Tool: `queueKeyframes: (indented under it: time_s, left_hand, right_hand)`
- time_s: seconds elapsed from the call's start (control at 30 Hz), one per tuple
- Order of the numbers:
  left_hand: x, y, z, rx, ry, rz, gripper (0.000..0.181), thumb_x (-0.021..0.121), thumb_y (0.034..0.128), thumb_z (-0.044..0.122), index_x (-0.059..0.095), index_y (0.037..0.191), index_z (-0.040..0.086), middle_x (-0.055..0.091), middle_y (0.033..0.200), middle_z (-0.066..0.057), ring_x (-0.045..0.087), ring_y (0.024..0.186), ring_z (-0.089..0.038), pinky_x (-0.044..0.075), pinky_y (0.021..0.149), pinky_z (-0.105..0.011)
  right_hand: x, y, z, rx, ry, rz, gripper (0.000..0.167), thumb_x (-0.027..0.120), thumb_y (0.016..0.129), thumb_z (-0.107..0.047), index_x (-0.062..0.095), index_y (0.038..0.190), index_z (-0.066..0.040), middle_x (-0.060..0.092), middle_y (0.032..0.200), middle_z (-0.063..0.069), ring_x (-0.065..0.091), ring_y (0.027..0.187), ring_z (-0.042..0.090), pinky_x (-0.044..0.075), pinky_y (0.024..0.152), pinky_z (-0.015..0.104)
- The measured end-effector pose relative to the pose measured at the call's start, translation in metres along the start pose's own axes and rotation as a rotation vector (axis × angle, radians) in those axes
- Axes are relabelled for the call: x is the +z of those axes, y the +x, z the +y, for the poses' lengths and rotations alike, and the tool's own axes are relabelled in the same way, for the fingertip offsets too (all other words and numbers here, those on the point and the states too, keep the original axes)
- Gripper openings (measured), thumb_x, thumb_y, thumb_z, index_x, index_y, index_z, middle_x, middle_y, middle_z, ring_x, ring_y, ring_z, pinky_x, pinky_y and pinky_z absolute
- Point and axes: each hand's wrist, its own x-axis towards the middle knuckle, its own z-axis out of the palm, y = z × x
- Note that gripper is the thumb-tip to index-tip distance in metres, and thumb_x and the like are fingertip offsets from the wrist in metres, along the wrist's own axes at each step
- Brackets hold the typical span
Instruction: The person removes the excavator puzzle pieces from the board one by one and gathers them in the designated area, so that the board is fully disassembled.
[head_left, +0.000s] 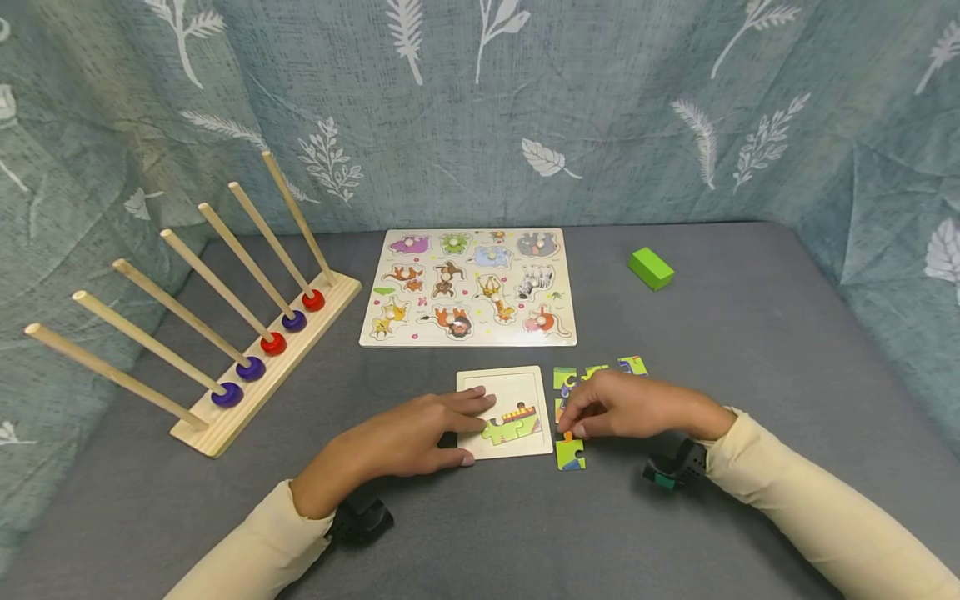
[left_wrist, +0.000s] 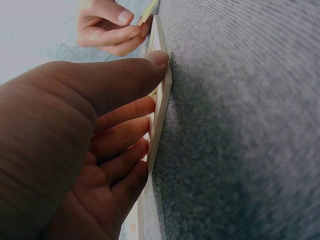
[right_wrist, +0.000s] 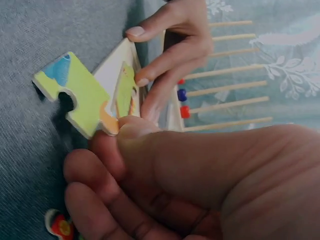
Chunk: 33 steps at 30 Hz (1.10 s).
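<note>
My right hand (head_left: 630, 404) pinches a green jigsaw piece (head_left: 570, 457) by its orange tab between thumb and finger. The right wrist view shows this jigsaw piece (right_wrist: 85, 95) tilted up off the cloth, with a blue patch on one corner. On the left side of a square wooden puzzle tray (head_left: 513, 385) rests my left hand (head_left: 412, 435), thumb at the near edge and fingers extended over the board. Joined green and red pieces (head_left: 517, 427) lie askew inside the tray. Just right of it are several loose pieces (head_left: 565, 377), some partly hidden under my right hand.
Behind the tray lies an animal peg puzzle board (head_left: 468, 287). At left stands a wooden rack (head_left: 198, 435) of upright pegs with red and purple rings. A green block (head_left: 651, 268) sits at the back right, before a leaf-patterned curtain (head_left: 600, 100).
</note>
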Motion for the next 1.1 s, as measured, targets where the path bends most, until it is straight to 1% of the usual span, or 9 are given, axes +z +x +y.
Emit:
queueKeyframes:
  time_s: [0.2,0.3,0.5,0.6,0.7,0.83,0.93,1.1]
  left_hand:
    - [0.0,0.0,-0.001,-0.001,0.004,0.0,0.047,0.071,0.0911,0.023,0.061,0.131,0.001,0.04,0.151,-0.007,0.027,0.143,-0.021,0.033,0.109,-0.047]
    - [-0.001,0.0,-0.001,0.003,0.005,0.003,0.047,0.071,0.0912,0.023,0.061,0.131,0.001,0.04,0.151,-0.007,0.028,0.143,-0.021,0.033,0.109,-0.047]
    - [-0.002,0.001,0.0,0.0,-0.005,0.004,0.046,0.071,0.0907,0.022,0.061,0.131,0.001,0.04,0.15,-0.007,0.028,0.142,-0.02,0.033,0.109,-0.046]
    - [-0.002,0.002,-0.001,0.002,-0.009,0.007,0.046,0.072,0.0903,0.021,0.062,0.13,0.001,0.041,0.15,-0.008,0.029,0.142,-0.02,0.034,0.109,-0.045]
    - [-0.001,0.002,-0.002,0.003,-0.022,0.002,0.045,0.072,0.0901,0.021,0.062,0.13,0.002,0.041,0.15,-0.007,0.028,0.142,-0.02,0.034,0.109,-0.044]
    - [0.0,0.001,-0.003,0.007,-0.037,-0.003,0.046,0.072,0.09,0.021,0.062,0.13,0.002,0.041,0.15,-0.008,0.028,0.142,-0.02,0.034,0.109,-0.044]
    - [0.001,0.001,-0.004,0.013,-0.043,0.002,0.045,0.072,0.0901,0.021,0.062,0.13,0.002,0.041,0.15,-0.008,0.028,0.142,-0.02,0.034,0.109,-0.045]
    - [0.001,0.001,-0.005,0.027,-0.041,0.013,0.045,0.072,0.0901,0.021,0.063,0.13,0.003,0.041,0.149,-0.008,0.028,0.142,-0.02,0.034,0.108,-0.045]
  right_hand:
    - [-0.004,0.001,-0.001,-0.028,-0.07,0.014,0.019,0.061,0.09,0.008,0.074,0.099,-0.002,0.069,0.094,-0.002,0.059,0.082,0.005,0.052,0.07,0.025]
    - [-0.006,0.002,-0.002,-0.032,-0.097,0.031,0.019,0.061,0.09,0.008,0.075,0.098,-0.002,0.068,0.093,-0.001,0.057,0.077,0.005,0.052,0.066,0.025]
    - [-0.005,0.008,-0.006,0.01,-0.062,0.06,0.017,0.061,0.092,0.004,0.074,0.098,-0.004,0.067,0.088,-0.001,0.056,0.061,0.007,0.051,0.054,0.025]
    - [-0.004,0.012,-0.007,-0.001,-0.052,0.085,0.015,0.062,0.092,0.003,0.074,0.099,-0.004,0.068,0.086,0.0,0.054,0.057,0.007,0.05,0.05,0.026]
    - [-0.001,0.017,-0.006,-0.032,-0.073,0.111,0.015,0.063,0.092,0.002,0.075,0.101,-0.003,0.07,0.089,0.001,0.056,0.062,0.004,0.052,0.056,0.026]
    - [0.005,0.025,-0.007,-0.071,-0.111,0.141,0.016,0.064,0.092,0.001,0.075,0.103,-0.003,0.071,0.096,0.0,0.06,0.077,0.003,0.053,0.071,0.025]
    - [0.009,0.032,-0.009,-0.095,-0.12,0.158,0.017,0.065,0.09,0.001,0.074,0.103,-0.004,0.071,0.097,0.0,0.059,0.08,0.004,0.052,0.072,0.026]
    - [0.014,0.042,-0.011,-0.091,-0.093,0.15,0.018,0.066,0.09,0.001,0.073,0.105,-0.005,0.07,0.099,-0.001,0.059,0.079,0.004,0.052,0.071,0.025]
